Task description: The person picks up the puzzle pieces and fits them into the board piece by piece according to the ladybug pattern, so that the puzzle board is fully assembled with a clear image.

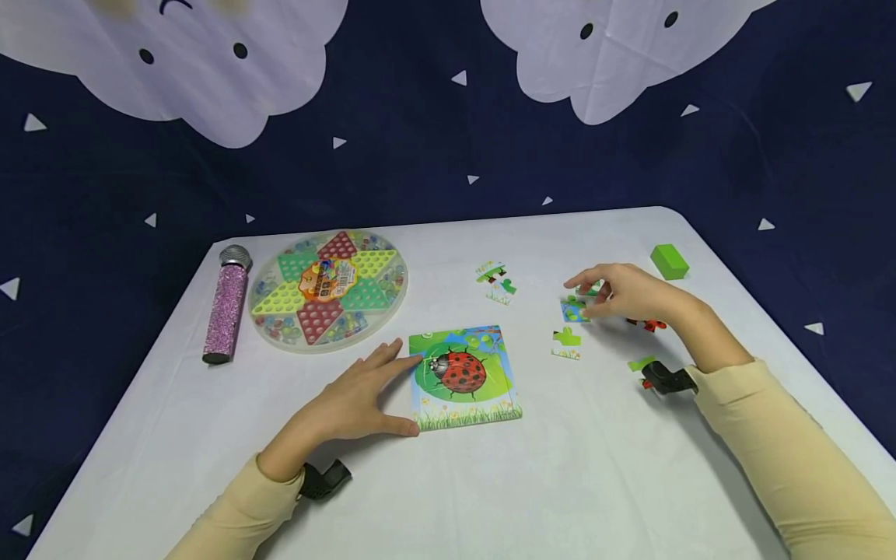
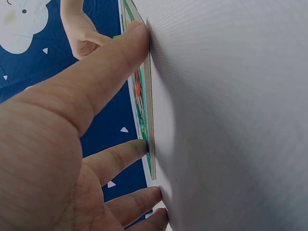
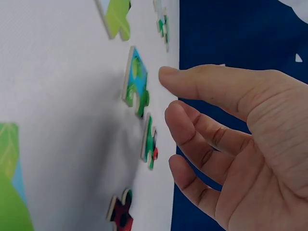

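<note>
A square ladybug puzzle [image 1: 462, 375] lies flat on the white table in the head view. My left hand [image 1: 353, 400] is at its left side with spread fingers, the thumb at the near corner and the index finger on the left edge. Over loose puzzle pieces to the right hovers my right hand [image 1: 626, 292], its fingers loosely bent and nothing between them. Below its thumb is a blue and green piece [image 3: 138, 79], with a small green piece [image 3: 150, 142] beside it. A dark red piece [image 3: 121, 214] lies lower in the right wrist view.
A green and white piece [image 1: 565, 342] lies right of the puzzle, and several pieces [image 1: 500, 292] are farther back. A board game with marbles [image 1: 364, 295] and a pink glitter microphone [image 1: 227, 311] lie at left. A green block [image 1: 670, 262] stands at the right edge.
</note>
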Demonstrator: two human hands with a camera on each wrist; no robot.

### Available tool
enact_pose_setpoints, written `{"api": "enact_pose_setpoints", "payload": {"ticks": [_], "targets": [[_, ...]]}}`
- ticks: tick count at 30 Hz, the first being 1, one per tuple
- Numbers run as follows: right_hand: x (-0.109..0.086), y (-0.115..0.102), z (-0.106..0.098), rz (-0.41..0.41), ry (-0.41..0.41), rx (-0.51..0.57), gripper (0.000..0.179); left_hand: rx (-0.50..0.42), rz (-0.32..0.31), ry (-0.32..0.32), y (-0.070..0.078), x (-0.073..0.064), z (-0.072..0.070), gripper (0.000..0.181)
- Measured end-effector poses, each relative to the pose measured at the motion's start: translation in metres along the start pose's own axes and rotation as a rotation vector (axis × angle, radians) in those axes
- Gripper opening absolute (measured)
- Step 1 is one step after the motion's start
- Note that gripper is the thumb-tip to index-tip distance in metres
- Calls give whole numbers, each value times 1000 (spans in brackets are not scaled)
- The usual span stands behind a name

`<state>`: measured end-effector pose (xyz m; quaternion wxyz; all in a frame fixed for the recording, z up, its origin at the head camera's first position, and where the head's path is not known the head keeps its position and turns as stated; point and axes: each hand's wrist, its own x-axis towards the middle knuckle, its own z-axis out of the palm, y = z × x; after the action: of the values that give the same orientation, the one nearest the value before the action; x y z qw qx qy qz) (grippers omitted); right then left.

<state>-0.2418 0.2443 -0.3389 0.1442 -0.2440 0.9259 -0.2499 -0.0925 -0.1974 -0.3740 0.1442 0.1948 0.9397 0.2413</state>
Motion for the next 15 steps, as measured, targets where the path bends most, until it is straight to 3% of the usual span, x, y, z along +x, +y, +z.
{"api": "enact_pose_setpoints", "payload": {"ticks": [15], "targets": [[8,12,7,61,-63,21,57,9,-9,-8,-2,1,1,103]]}}
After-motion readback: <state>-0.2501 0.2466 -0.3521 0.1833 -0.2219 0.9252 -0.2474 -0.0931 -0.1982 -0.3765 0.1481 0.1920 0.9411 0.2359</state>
